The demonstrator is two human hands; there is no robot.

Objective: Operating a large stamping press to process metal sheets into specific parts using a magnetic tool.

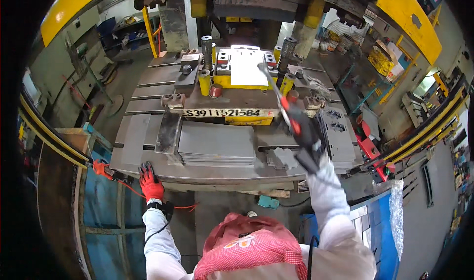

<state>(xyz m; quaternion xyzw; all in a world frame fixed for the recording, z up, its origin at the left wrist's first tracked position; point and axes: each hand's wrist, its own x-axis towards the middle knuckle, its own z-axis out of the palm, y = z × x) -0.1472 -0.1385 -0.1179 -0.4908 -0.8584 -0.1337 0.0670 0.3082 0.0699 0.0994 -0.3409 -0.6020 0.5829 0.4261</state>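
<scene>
Your right hand (307, 136), gloved and blurred, is closed around the handle of a long rod-shaped tool (273, 86). Its tip reaches ahead and left of that grip, over the right border of a bright metal sheet (247, 72); you cannot tell from this view whether the two touch. The sheet lies on the die set (219, 80), its near edge running toward the yellow front face, with guide posts (206, 53) standing on both sides, so the room there is a lane between them, open toward you.

Your left hand (151, 185), in a red and dark glove, rests on the front edge of the press bed (212, 172) with its fingers stretched out and apart, gripping nothing. Just ahead of it and slightly left lies a flat grey plate (136, 139); ahead and right stands a dark block (169, 134).

Between your hands sits a stack of grey sheets (217, 143), leaving a narrow strip of bed along its near side. An irregular metal piece (282, 158) lies near and left of your right hand, and cut-out plates (338, 137) are piled just to its right, close to the bed's right edge.
</scene>
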